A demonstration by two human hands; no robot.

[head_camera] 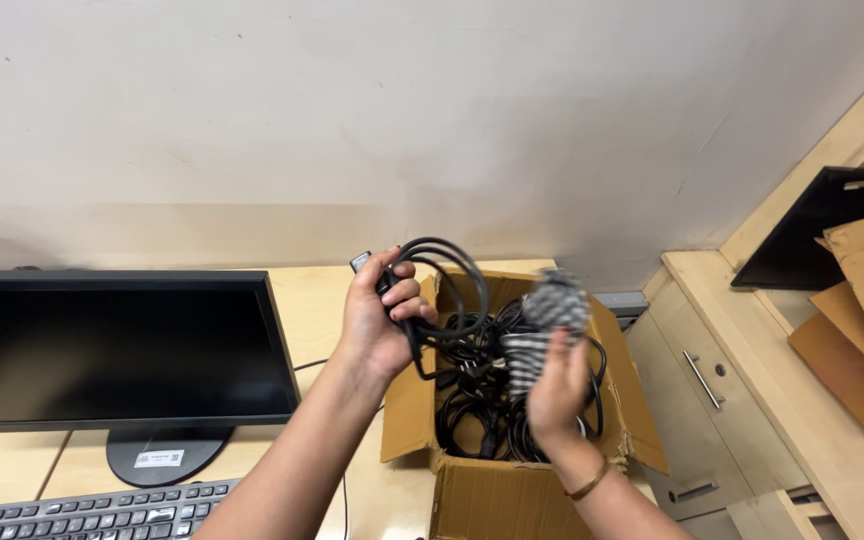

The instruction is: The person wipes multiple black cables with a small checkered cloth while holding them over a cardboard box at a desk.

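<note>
Left hand (380, 318) raised, fingers clenched on black cable (449, 290); right hand (555, 385) blurred, gripping braided cable (544, 320) above cardboard box (512, 495)

Both forearms bare, no sleeves; thin bangle (589, 483), seemingly brown, circles the right wrist.

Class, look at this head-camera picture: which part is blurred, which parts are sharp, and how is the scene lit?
Head view: the right hand and the black-and-white patterned cable it holds are smeared by motion blur; the left hand, gripping a black cable, the monitor and the cardboard box are sharp; light is soft and even, with faint shadows on the wall and no glare on the dark screen.
</note>
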